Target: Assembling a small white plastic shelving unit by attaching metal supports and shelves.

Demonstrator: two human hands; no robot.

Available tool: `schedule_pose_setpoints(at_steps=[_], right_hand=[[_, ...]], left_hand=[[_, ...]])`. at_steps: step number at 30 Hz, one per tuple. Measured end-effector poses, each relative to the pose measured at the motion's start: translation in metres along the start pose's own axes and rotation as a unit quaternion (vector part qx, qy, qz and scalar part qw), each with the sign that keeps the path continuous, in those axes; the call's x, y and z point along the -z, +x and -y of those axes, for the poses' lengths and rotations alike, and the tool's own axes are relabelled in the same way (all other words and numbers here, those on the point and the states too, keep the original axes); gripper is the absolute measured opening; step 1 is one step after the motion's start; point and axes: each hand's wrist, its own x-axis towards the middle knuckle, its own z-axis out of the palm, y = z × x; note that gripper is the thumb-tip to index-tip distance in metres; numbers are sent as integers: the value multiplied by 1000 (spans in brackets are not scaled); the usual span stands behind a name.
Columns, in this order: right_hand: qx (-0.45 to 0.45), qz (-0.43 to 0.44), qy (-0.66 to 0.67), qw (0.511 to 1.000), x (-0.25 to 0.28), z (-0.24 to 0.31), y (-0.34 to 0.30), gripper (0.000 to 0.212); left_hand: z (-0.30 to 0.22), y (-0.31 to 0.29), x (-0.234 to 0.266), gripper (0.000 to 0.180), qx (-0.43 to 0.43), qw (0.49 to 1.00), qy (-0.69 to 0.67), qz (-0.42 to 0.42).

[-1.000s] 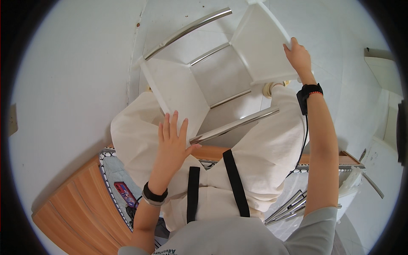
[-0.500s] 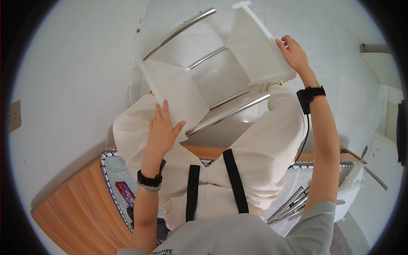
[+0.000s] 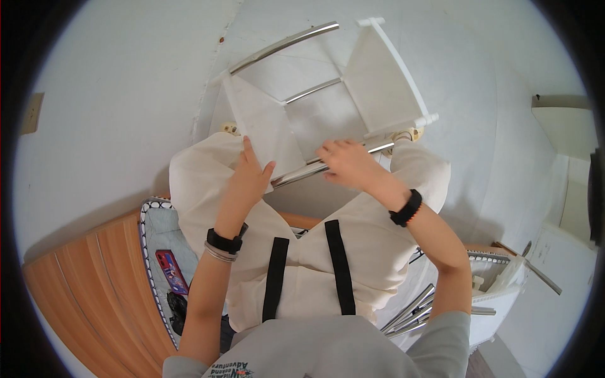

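Note:
A half-built rack stands between my knees. It has a white left panel (image 3: pixel 265 126) and a white right panel (image 3: pixel 381 82), joined by shiny metal tubes. A long far tube (image 3: pixel 283 47) runs from the left panel, and its right end is free of the right panel. My left hand (image 3: pixel 247 177) rests against the near edge of the left panel, index finger stretched and thumb apart. Over the near metal tube (image 3: pixel 380 147), my right hand (image 3: pixel 351 166) curls its fingers near the tube's middle. Its fingertips are partly hidden.
Behind my right side lie several loose metal tubes (image 3: pixel 413 312) beside a white plastic bag (image 3: pixel 507 283). A red and blue phone (image 3: pixel 171 272) lies on the left, next to a wooden slatted board (image 3: pixel 94 283). A wall rises on the left.
My right hand has left the right panel's outer edge and come inward and nearer, onto the near tube. My left hand stays at the left panel. The rack appears slightly lower in view.

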Motion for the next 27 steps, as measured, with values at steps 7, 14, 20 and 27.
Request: schedule_pose_setpoints(at_steps=[7,14,20,27], right_hand=[[-3,52,6,999,-20,1,9,22],[6,35,-7,999,-15,13,8,26],[-154,-226,-51,961,52,-49,6,34],[-448,-176,39,876,46,-159,-16,41]], left_hand=[[12,5,-25,78,-35,993,97,-61],[32,19,-41,95,-49,992,86,-80],[50,42,-16,97,-57,993,86,-49],[69,101,8,79,-91,985,94,-113]])
